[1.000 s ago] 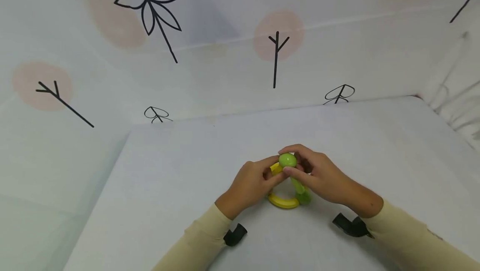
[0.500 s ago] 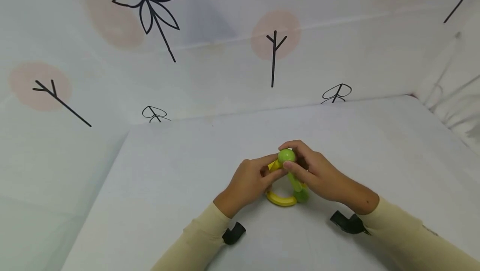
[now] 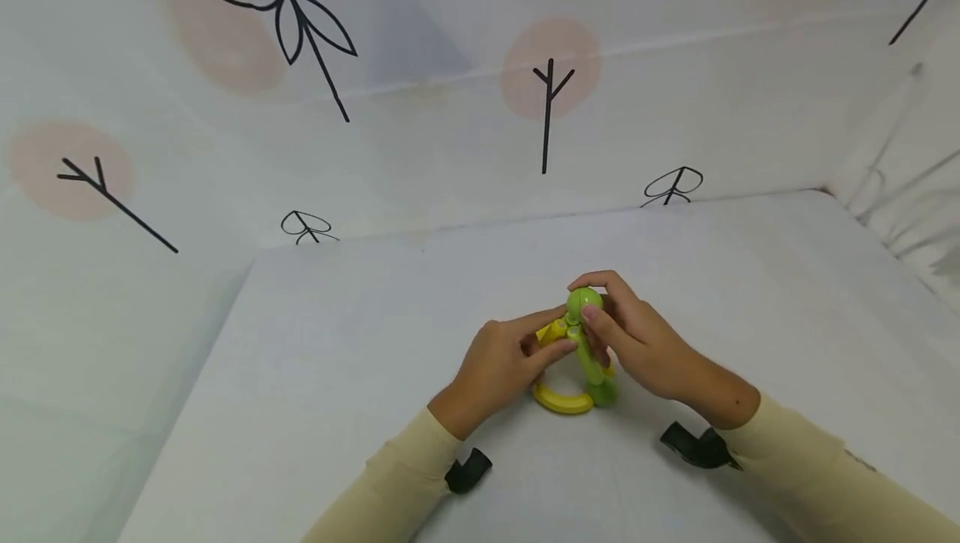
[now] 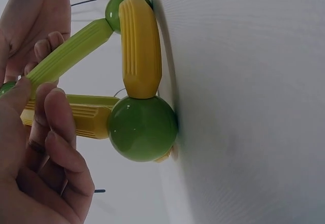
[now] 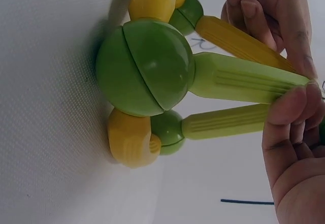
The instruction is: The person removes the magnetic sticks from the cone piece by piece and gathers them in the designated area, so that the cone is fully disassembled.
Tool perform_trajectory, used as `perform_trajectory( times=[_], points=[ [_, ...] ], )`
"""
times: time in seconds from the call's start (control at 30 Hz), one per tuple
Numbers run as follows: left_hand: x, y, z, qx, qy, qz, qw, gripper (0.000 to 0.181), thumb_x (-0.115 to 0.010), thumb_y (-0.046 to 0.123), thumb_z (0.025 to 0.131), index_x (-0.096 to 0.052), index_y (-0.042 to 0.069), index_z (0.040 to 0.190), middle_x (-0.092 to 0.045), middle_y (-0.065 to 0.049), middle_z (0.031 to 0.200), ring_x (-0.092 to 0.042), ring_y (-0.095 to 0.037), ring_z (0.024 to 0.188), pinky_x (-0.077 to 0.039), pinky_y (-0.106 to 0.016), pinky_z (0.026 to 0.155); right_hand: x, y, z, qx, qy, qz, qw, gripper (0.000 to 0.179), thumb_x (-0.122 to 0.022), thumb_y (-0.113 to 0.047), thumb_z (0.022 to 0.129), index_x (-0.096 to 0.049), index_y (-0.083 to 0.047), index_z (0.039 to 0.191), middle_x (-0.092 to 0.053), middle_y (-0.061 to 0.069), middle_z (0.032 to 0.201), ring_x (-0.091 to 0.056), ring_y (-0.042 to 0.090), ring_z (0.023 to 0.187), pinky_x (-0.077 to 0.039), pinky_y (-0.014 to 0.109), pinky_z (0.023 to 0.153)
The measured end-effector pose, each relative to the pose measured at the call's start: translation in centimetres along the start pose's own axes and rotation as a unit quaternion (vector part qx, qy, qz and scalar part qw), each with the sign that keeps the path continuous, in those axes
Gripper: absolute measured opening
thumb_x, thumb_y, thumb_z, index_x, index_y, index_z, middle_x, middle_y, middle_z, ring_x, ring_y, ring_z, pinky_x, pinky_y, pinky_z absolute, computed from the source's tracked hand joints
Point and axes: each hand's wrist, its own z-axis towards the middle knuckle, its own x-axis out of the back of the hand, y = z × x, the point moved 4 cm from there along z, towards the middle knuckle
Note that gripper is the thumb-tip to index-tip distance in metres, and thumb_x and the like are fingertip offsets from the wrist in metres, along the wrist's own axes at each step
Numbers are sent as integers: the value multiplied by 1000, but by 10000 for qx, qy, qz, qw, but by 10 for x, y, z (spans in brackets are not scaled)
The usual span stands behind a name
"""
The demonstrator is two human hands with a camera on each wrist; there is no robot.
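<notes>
A ball-and-rod building toy stands on the white table. Its base has curved yellow rods (image 3: 564, 401) joined by green balls (image 4: 142, 129). Light green rods (image 5: 244, 76) and a yellow rod (image 5: 244, 41) lean upward and inward from those balls. My left hand (image 3: 495, 364) pinches the upper rod ends together between thumb and fingers. Just above those ends, my right hand (image 3: 637, 339) holds another green ball (image 3: 585, 303) between thumb and fingers. In the head view the rod tips show under this ball; whether all touch it I cannot tell. Hands partly hide the far side.
The white table (image 3: 360, 359) meets a pale cloth wall (image 3: 450, 143) with black line drawings at the back and left. Black curved pieces (image 3: 468, 470) are fixed at both sleeve cuffs.
My right hand has lifted slightly and shifted right with the top ball, so rod tips now show beneath it. The left hand stays nearly in place at the rods.
</notes>
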Motion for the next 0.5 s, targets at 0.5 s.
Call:
perform_trajectory(
  times=[0.5],
  points=[
    [1,4,0,-74,161,479,9987,45,-70,39,93,-64,23,135,-52,9,60,-41,0,52,-34,-16,49,40,28,8,-858,640,-1920,9755,27,-59,-29,102,-57,-13,124,-54,2,78,-49,14,64,-43,25,54]
  ],
)
